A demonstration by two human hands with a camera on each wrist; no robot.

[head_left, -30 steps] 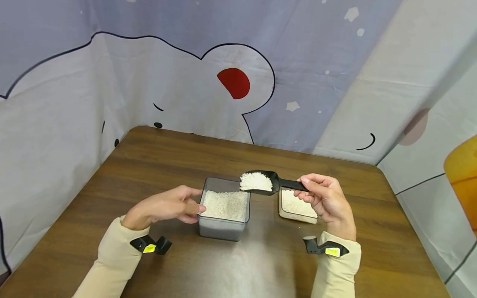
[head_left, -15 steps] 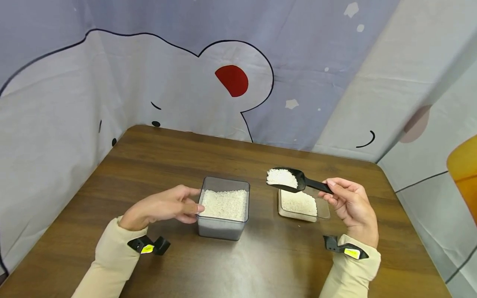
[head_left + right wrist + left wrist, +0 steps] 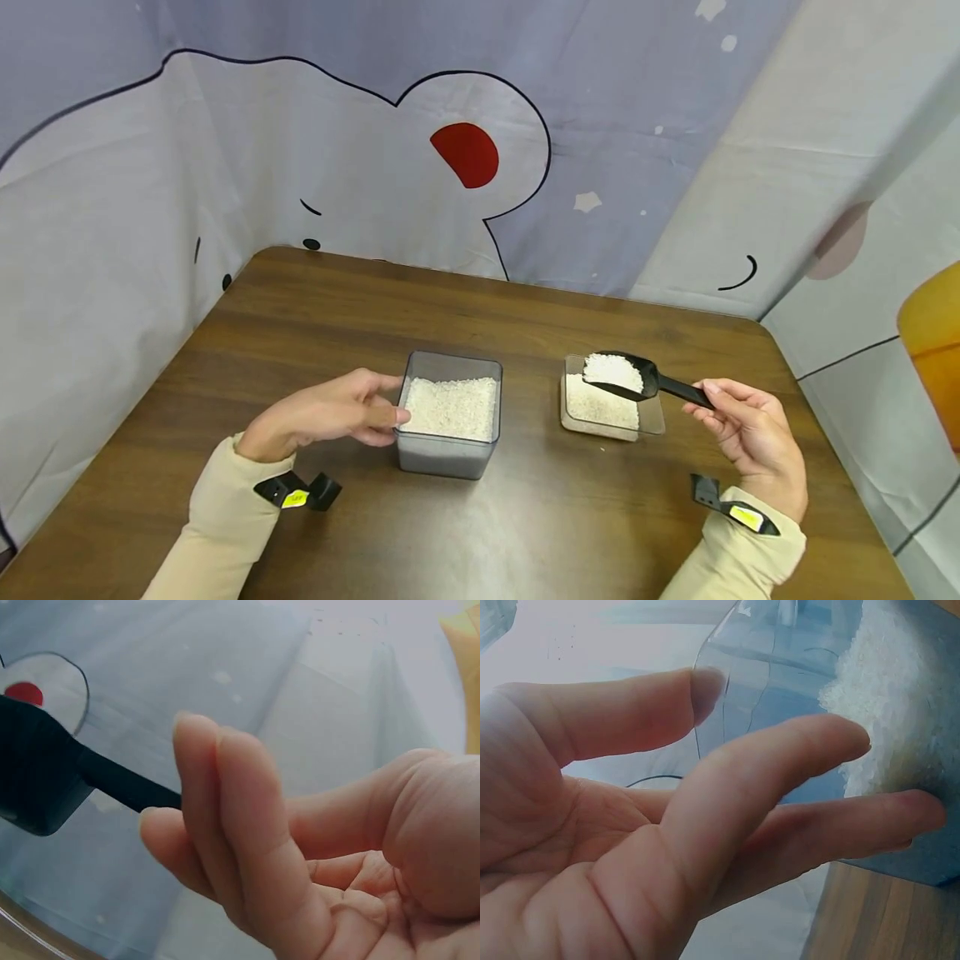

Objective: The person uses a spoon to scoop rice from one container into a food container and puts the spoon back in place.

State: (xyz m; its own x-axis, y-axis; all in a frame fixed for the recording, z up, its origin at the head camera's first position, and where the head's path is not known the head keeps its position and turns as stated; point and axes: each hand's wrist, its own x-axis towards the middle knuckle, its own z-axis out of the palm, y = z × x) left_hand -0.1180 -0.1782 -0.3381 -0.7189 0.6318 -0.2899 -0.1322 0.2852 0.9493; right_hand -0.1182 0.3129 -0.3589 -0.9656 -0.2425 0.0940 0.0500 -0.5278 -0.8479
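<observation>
In the head view my left hand (image 3: pixel 333 414) holds the left wall of a deep, smoky clear plastic container (image 3: pixel 446 458), its thumb at the rim. White rice (image 3: pixel 452 408) lies inside that container. My right hand (image 3: pixel 753 433) pinches the handle of a black scoop (image 3: pixel 656 383), heaped with rice. The scoop is level above a shallow clear container (image 3: pixel 600 429), which also has rice in it and is partly covered by the scoop. In the right wrist view the fingers (image 3: pixel 251 795) and thumb grip the scoop's handle (image 3: pixel 127 782).
A brown wooden table (image 3: pixel 337 308) carries both containers, side by side with a gap between them. A small white speck, perhaps a grain, lies in front of the shallow one. A printed curtain (image 3: pixel 360 167) hangs behind the table and along its sides.
My right hand has carried the loaded scoop rightward from the deep container's right edge to above the shallow container. The left hand has stayed at the deep container.
</observation>
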